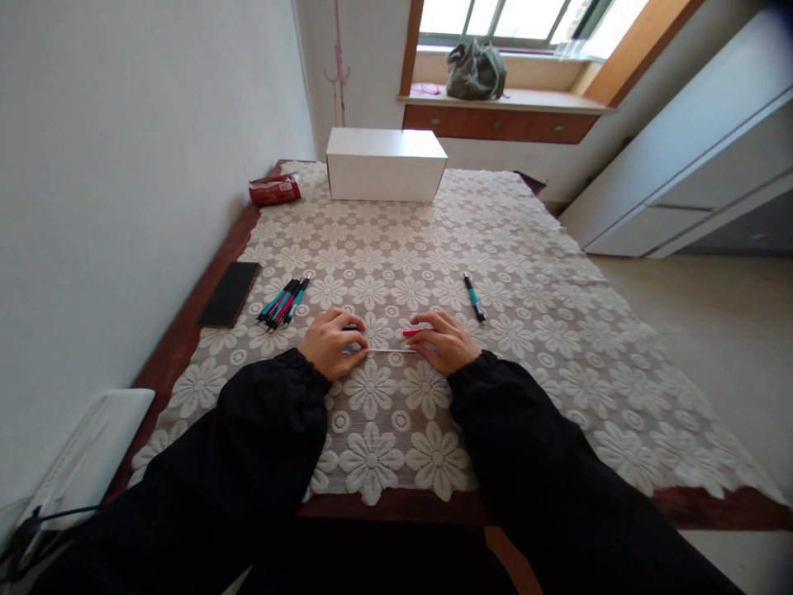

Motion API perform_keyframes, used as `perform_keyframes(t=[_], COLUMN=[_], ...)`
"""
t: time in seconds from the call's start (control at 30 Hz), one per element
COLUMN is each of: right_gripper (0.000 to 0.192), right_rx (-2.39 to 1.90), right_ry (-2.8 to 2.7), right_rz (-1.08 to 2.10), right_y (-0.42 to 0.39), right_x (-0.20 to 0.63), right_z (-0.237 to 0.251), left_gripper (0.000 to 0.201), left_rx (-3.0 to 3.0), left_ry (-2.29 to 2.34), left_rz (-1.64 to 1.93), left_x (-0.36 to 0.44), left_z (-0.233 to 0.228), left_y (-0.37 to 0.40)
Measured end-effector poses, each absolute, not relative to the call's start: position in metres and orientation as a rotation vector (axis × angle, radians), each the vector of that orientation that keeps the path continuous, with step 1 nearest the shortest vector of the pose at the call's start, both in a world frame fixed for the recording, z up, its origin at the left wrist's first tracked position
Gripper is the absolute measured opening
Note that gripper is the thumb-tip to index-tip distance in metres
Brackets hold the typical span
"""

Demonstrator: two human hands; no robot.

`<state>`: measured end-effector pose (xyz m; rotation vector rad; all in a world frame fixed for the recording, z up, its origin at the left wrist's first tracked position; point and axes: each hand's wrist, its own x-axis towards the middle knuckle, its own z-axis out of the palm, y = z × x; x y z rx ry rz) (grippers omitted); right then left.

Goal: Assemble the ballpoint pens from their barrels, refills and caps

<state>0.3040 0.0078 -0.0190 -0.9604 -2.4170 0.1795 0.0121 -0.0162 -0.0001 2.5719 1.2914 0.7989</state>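
Observation:
My left hand (334, 343) is closed, with a short black pen part (351, 328) showing at its fingers. Opposite it, my right hand (447, 340) is closed around a red pen part (410, 332). A thin white pen refill (391, 351) spans the gap between the two thumbs, just above the tablecloth; which hand grips it I cannot tell. Left of my hands lies a bunch of several pens (285, 303) with teal, red and black barrels. One teal and black pen (474, 297) lies by itself beyond my right hand.
A lace tablecloth (384, 240) covers the wooden table. At the left edge lies a black phone-like slab (229, 294). Farther back are a red packet (274, 190) and a white box (384, 178). A white device with cables (92, 446) sits at the near left.

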Motion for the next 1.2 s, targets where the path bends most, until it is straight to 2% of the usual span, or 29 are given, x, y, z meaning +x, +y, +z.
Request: perform_keyframes(t=[0.3, 0.7, 1.2], right_gripper=[0.011, 0.013, 0.014], right_rx=[-0.923, -1.035, -0.984], right_ry=[-2.405, -2.296, -2.374], right_rz=[0.135, 0.089, 0.086], right_y=[0.0071, 0.0058, 0.0053], right_x=[0.3023, 0.3013, 0.3028], right_z=[-0.0166, -0.0131, -0.0171], left_gripper=[0.01, 0.011, 0.023], left_rx=[2.587, 2.515, 2.449], left_ry=[1.276, 1.438, 1.569], left_rz=[0.798, 0.987, 0.792], left_x=[0.0112, 0.0042, 0.0042], left_z=[0.0007, 0.002, 0.001], left_y=[-0.0157, -0.0105, -0.0106])
